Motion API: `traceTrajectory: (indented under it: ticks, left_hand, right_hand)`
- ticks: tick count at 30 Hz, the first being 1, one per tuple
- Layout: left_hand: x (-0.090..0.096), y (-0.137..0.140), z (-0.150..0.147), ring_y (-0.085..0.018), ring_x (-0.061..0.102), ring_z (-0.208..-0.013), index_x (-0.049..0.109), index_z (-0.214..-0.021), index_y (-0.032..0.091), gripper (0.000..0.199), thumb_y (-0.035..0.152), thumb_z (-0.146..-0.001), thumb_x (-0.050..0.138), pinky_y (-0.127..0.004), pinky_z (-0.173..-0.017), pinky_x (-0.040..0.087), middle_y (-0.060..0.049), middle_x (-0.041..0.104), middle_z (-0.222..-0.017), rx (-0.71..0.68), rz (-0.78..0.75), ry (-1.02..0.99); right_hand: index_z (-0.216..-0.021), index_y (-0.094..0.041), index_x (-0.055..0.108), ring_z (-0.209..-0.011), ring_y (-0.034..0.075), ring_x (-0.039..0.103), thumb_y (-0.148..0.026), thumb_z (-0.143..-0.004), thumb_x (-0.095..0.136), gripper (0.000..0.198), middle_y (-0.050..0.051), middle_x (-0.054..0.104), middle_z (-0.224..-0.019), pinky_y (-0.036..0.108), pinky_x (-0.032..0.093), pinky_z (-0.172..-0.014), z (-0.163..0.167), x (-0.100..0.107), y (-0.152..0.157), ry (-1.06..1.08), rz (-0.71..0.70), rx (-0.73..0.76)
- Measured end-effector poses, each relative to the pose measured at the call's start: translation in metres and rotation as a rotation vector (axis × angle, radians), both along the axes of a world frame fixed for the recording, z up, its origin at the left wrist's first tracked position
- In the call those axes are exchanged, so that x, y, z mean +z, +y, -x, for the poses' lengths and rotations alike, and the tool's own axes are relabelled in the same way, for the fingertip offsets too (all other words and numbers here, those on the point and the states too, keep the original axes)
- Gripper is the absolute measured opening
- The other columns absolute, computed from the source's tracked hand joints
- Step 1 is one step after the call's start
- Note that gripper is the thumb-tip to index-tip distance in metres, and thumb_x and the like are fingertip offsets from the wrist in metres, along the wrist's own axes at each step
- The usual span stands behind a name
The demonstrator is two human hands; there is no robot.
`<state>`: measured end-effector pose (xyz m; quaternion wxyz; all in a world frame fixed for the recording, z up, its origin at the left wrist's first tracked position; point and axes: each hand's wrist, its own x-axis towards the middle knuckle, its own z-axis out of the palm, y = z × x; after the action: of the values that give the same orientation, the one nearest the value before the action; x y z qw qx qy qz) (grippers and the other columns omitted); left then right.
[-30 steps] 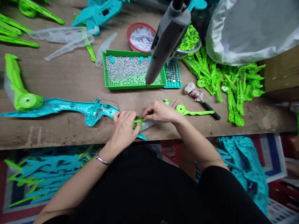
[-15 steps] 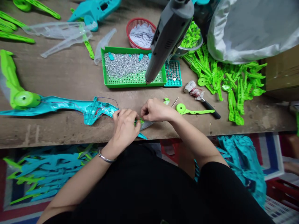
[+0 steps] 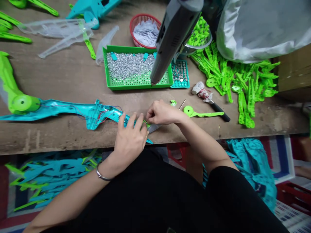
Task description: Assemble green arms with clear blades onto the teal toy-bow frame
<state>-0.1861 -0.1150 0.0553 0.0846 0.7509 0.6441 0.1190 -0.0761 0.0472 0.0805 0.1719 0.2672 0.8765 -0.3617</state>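
Observation:
A long turquoise plastic shell (image 3: 65,107) with red and dark wires lies along the table's front edge. Over its right end rests my left hand (image 3: 131,134), fingers stretched and slightly spread across the part. My right hand (image 3: 161,113) is closed in a pinch just beyond, at a small green piece (image 3: 147,124) on the shell's end; what lies between its fingertips is hidden. Beneath that hand a clear plastic piece (image 3: 154,127) sticks out. A lime-green round part (image 3: 23,103) sits on the shell's left end.
A grey power screwdriver (image 3: 170,42) hangs above a green tray of screws (image 3: 139,86). To the right lie a mallet with a wrapped head (image 3: 205,94), a green lever (image 3: 206,114) and piled green parts (image 3: 247,97). A red basket (image 3: 133,30) stands behind.
My left hand has shifted down and its fingers have straightened and spread, uncovering more of the shell. My right hand stays pinched in nearly the same place.

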Motion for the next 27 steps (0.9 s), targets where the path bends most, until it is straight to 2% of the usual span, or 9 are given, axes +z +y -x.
traceTrajectory:
  ticks: [6,12,16,22,27]
  left_hand:
    - [-0.005,-0.009,-0.006,-0.042,0.051,-0.131,0.062,-0.128,0.005,0.041,0.029,-0.099,0.045,-0.067,-0.11,0.031,-0.024,0.053,-0.144,-0.02,0.023,0.042]
    - [-0.013,-0.012,-0.003,-0.04,0.051,-0.132,0.06,-0.133,0.008,0.042,0.029,-0.099,0.046,-0.064,-0.109,0.035,-0.022,0.051,-0.146,0.011,0.014,-0.022]
    - [-0.017,-0.013,-0.002,-0.037,0.051,-0.132,0.06,-0.132,0.012,0.04,0.03,-0.098,0.048,-0.062,-0.111,0.034,-0.02,0.052,-0.146,0.024,-0.007,-0.043]
    - [-0.021,-0.014,-0.001,-0.037,0.054,-0.128,0.062,-0.129,0.01,0.04,0.031,-0.098,0.048,-0.058,-0.108,0.037,-0.019,0.055,-0.144,0.0,-0.073,0.058]
    - [-0.025,-0.014,-0.002,-0.035,0.057,-0.123,0.065,-0.124,0.009,0.037,0.032,-0.097,0.051,-0.054,-0.105,0.04,-0.018,0.06,-0.138,-0.001,-0.186,0.103]
  right_hand:
    - [-0.081,-0.014,0.079,-0.068,0.013,0.063,-0.012,-0.077,0.061,0.019,0.006,0.076,-0.077,0.025,0.04,-0.067,-0.002,-0.001,0.001,0.002,0.012,0.011]
    - [-0.079,-0.014,0.078,-0.063,0.013,0.06,-0.01,-0.074,0.058,0.021,0.007,0.075,-0.075,0.026,0.038,-0.064,0.001,-0.003,-0.01,-0.009,-0.071,0.012]
    - [-0.08,-0.015,0.079,-0.069,0.016,0.064,-0.01,-0.074,0.057,0.023,0.008,0.077,-0.08,0.028,0.04,-0.067,-0.003,-0.005,-0.012,0.016,-0.094,-0.009]
    - [-0.082,-0.015,0.08,-0.072,0.016,0.066,-0.009,-0.075,0.057,0.024,0.008,0.078,-0.083,0.027,0.042,-0.07,-0.007,-0.009,-0.012,0.044,-0.043,-0.062]
    - [-0.082,-0.015,0.079,-0.072,0.016,0.064,-0.01,-0.075,0.058,0.023,0.008,0.077,-0.084,0.028,0.042,-0.072,-0.008,-0.012,-0.017,0.059,-0.103,-0.093]
